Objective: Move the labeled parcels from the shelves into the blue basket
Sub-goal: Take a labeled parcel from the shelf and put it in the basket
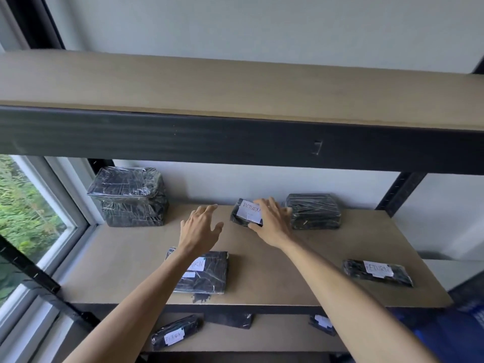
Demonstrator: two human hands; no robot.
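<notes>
On the middle shelf [301,258], a small black parcel with a white RETURN label [246,212] is tilted up near the back. My right hand [272,221] grips its right side, thumb under the front edge. My left hand [200,227] hovers open just left of it, fingers spread, touching nothing. A flat labeled parcel [207,273] lies under my left forearm near the front edge. Another labeled parcel [378,272] lies at the front right. The blue basket [455,334] shows at the lower right, blurred.
A large unlabeled wrapped parcel [129,196] stands at the back left, and a smaller unlabeled one [314,212] sits right beside my right hand. The lower shelf holds labeled parcels [175,334] [322,323]. The upper shelf beam [235,140] hangs overhead. A window is on the left.
</notes>
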